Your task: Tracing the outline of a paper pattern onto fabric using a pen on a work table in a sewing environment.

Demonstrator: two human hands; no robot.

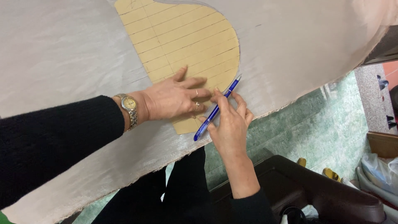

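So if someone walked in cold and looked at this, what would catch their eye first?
Probably the tan lined pattern piece lying on the pale shiny fabric at the top centre. The left hand, with a wristwatch and rings, presses flat on its lower part. Just right of it, the right hand holds a blue pen with its tip at the piece's curved edge.

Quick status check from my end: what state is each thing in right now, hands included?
Left hand: flat, fingers spread, pressing down on the template.
Right hand: closed around the pen.
Blue pen: held slanted, tip at the template's curved edge.
Tan lined template: lying flat on the fabric.
Pale fabric: spread out, frayed edge hanging over the table side.
Wristwatch: worn on the left wrist.
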